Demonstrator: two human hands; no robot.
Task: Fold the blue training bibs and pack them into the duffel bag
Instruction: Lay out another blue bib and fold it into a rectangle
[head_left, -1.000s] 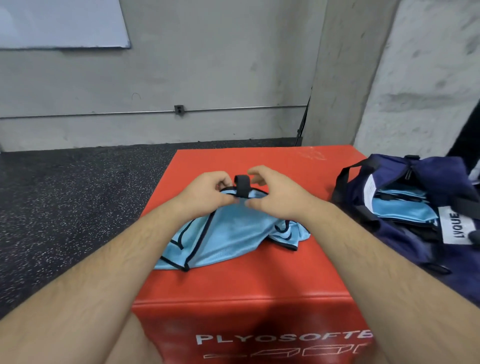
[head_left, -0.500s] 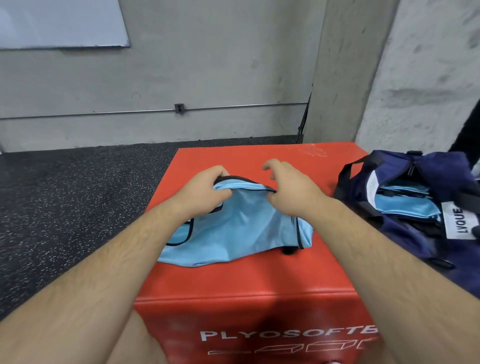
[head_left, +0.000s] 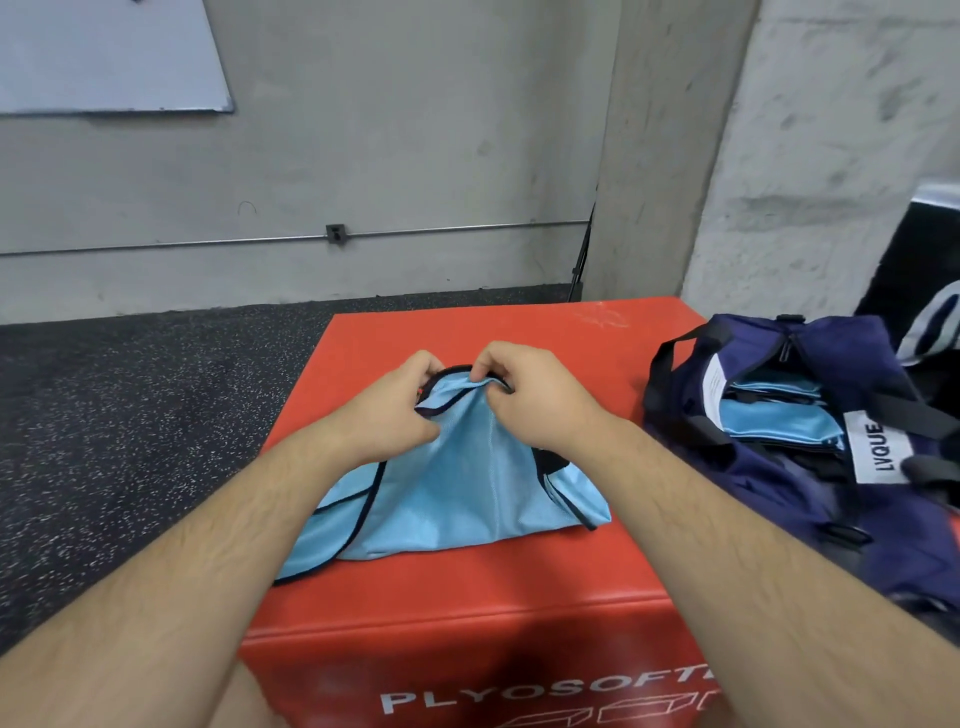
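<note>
The blue bib (head_left: 457, 493) lies on the red plyo box (head_left: 467, 597). The left hand (head_left: 387, 410) and right hand (head_left: 535, 400), close together, pinch its far black-trimmed edge. At right, the open navy duffel bag (head_left: 831, 519) holds folded bibs (head_left: 774, 423).

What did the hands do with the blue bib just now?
A second ago both hands pinched a black loop at the far edge of the bib, then spread apart along it. Now the left hand and right hand are close together again, pinching that edge bunched up, and the bib fans out wider. It stays on the red box; the duffel bag stays open beside it.
</note>
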